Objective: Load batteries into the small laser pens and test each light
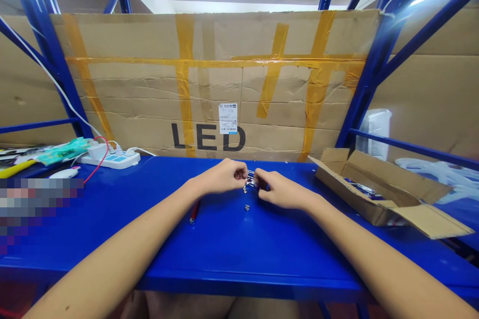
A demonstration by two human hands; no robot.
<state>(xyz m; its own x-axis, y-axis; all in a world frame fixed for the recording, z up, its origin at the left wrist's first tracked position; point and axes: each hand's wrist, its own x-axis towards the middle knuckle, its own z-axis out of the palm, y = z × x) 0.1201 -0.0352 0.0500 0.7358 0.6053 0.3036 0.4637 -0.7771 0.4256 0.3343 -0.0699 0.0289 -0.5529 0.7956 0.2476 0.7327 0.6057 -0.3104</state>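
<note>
At the far middle of the blue table, my left hand (226,176) and my right hand (280,189) face each other with fingers pinched. A small shiny metal piece (251,178) shows between the fingertips, its exact kind too small to make out. My right fingertips touch it; whatever my left fingers pinch is mostly hidden. Just below the left fingertips is a tiny silver part (245,190), and nearer to me another small silver part (247,207) lies on the table. A red stick-like tool with a metal end (193,213) lies partly hidden beneath my left wrist.
To the right stands an open cardboard box (374,212) with shiny metal items (362,188) inside. A white power strip (118,159) with cables lies at the back left, beside a heap of packets. Blue rack posts and a large cardboard sheet (149,99) bound the table (239,254).
</note>
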